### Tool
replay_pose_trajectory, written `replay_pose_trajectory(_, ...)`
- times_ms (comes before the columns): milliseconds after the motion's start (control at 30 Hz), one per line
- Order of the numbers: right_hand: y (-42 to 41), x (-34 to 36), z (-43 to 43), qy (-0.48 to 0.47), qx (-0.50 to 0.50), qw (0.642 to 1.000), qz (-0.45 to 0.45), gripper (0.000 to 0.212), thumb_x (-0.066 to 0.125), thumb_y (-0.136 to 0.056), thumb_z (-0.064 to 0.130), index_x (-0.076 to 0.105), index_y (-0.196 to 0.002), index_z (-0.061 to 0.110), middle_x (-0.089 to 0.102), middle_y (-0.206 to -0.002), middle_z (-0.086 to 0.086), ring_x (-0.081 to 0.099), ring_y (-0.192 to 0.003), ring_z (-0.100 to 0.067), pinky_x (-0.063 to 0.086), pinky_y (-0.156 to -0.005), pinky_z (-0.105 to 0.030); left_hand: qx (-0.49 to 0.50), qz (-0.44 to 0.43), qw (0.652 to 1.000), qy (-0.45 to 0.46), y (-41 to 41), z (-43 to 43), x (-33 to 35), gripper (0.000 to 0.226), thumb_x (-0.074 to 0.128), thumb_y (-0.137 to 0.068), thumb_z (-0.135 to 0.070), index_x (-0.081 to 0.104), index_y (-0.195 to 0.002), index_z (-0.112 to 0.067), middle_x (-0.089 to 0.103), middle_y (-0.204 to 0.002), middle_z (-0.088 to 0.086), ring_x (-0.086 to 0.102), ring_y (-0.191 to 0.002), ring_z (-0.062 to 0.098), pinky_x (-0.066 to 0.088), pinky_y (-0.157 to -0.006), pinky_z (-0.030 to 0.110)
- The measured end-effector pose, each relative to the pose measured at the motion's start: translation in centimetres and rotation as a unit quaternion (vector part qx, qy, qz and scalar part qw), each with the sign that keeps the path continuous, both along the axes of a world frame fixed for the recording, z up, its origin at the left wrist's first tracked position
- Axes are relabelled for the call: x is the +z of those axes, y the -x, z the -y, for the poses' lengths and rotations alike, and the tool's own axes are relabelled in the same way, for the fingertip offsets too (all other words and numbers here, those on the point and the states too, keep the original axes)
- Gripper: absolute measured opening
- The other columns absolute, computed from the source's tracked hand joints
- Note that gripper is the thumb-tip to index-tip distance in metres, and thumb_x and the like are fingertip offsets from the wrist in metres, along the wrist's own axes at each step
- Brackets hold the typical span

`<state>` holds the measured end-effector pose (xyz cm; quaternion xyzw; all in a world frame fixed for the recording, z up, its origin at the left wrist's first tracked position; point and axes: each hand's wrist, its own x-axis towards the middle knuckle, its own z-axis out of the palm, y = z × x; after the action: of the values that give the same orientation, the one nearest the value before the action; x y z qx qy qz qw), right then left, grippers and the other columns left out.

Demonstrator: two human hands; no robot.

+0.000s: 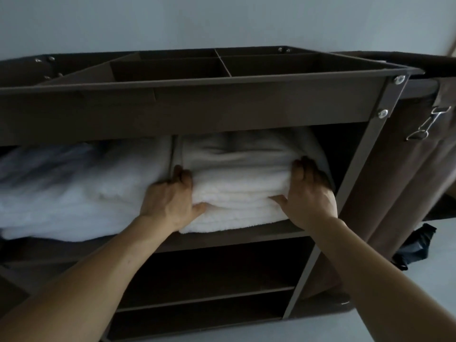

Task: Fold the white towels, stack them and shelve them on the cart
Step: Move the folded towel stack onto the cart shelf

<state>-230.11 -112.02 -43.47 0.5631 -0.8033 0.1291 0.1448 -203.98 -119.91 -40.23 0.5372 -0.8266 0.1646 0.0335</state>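
Holding each side of a stack of folded white fluffy towels, both hands press on it. No words show anywhere. The stack sits on the top shelf of the dark brown metal cart, near the cart's right post. The left hand grips its left side, thumb in front. The right hand grips its right side. More white towels, blurry, lie left of the stack on the same shelf.

No readable text or labels.
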Motion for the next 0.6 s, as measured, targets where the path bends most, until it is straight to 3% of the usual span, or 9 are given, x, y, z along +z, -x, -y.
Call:
replay_pose_trajectory(100, -0.4, 1.9, 0.1, -0.033, 0.007, 0.999, -0.019, 0.112, 0.068, -0.073, 0.071, 0.029, -0.147, -0.003, 0.034, -0.15, -0.03, 0.042, -0.133, -0.043, 0.039, -0.11, -0.051, -0.02, 0.02, 1.0, 0.009, 0.4, 0.0, 1.4, 0.08, 0.044, -0.087, -0.07, 0.043, -0.14, -0.01, 0.061, -0.131, 0.007, 0.068, -0.092, 0.02, 0.052, -0.072, 0.029)
replay_pose_trajectory(167, -0.8, 4.3, 0.3, -0.064, 0.032, 0.997, 0.006, 0.12, 0.053, -0.066, 0.088, 0.021, -0.152, 0.01, 0.027, -0.155, -0.02, 0.036, -0.138, -0.037, 0.037, -0.111, -0.046, -0.059, 0.039, 0.997, 0.031, 0.4, 0.4, 3.0, 0.071, 0.04, -0.081, -0.078, 0.063, -0.115, -0.02, 0.067, -0.109, 0.0, 0.063, -0.094, 0.019, 0.049, -0.085, 0.034)
replay_pose_trajectory(200, -1.0, 5.4, 0.6, -0.058, 0.048, 0.997, 0.025, 0.125, 0.04, -0.06, 0.097, 0.019, -0.153, 0.017, 0.025, -0.158, -0.014, 0.034, -0.14, -0.035, 0.035, -0.112, -0.045, -0.078, 0.041, 0.995, 0.043, 0.4, 0.7, 4.1, 0.07, 0.036, -0.08, -0.082, 0.068, -0.104, -0.025, 0.068, -0.105, -0.001, 0.06, -0.102, 0.02, 0.043, -0.095, 0.037)
replay_pose_trajectory(267, -1.2, 6.8, 1.6, -0.039, 0.077, 0.995, 0.043, 0.129, 0.007, -0.051, 0.103, 0.013, -0.155, 0.028, 0.021, -0.162, -0.006, 0.028, -0.144, -0.032, 0.029, -0.115, -0.046, -0.088, 0.027, 0.995, 0.044, 0.8, 1.4, 5.9, 0.073, 0.026, -0.085, -0.081, 0.072, -0.105, -0.027, 0.064, -0.121, 0.0, 0.05, -0.122, 0.023, 0.03, -0.107, 0.042)
replay_pose_trajectory(333, -1.1, 7.0, 3.0, -0.069, 0.095, 0.993, 0.028, 0.115, -0.008, -0.058, 0.097, 0.01, -0.155, 0.037, 0.012, -0.164, 0.001, 0.016, -0.149, -0.028, 0.018, -0.118, -0.051, -0.076, -0.027, 0.996, 0.023, 1.3, 2.7, 6.6, 0.067, 0.023, -0.092, -0.073, 0.064, -0.119, -0.028, 0.051, -0.141, 0.001, 0.042, -0.132, 0.025, 0.028, -0.111, 0.042)
replay_pose_trajectory(433, -0.3, 5.7, 4.8, -0.114, 0.086, 0.989, 0.039, 0.087, 0.003, -0.077, 0.087, 0.002, -0.154, 0.046, -0.006, -0.165, 0.012, -0.003, -0.152, -0.026, 0.005, -0.118, -0.06, -0.046, -0.072, 0.996, -0.033, 1.9, 5.3, 5.4, 0.071, 0.028, -0.091, -0.074, 0.023, -0.153, -0.039, 0.018, -0.164, -0.001, 0.019, -0.148, 0.029, 0.017, -0.12, 0.049)
replay_pose_trajectory(500, 0.1, 4.3, 5.1, -0.117, 0.061, 0.99, 0.048, 0.092, 0.0, -0.073, 0.091, -0.008, -0.153, 0.046, -0.014, -0.164, 0.011, -0.008, -0.152, -0.03, 0.002, -0.117, -0.061, -0.013, -0.06, 0.991, -0.122, 1.6, 6.4, 3.4, 0.074, 0.019, -0.088, -0.08, 0.001, -0.153, -0.051, -0.01, -0.165, -0.011, -0.004, -0.152, 0.031, 0.004, -0.119, 0.062)
replay_pose_trajectory(600, 0.4, 2.4, 4.2, -0.087, 0.027, 0.994, 0.062, 0.101, -0.006, -0.067, 0.091, -0.016, -0.153, 0.038, -0.012, -0.165, 0.0, -0.005, -0.152, -0.034, 0.002, -0.121, -0.055, 0.019, -0.065, 0.981, -0.182, 1.2, 6.8, 2.0, 0.073, 0.014, -0.087, -0.082, -0.001, -0.152, -0.052, -0.018, -0.163, -0.017, -0.016, -0.151, 0.03, -0.004, -0.116, 0.067)
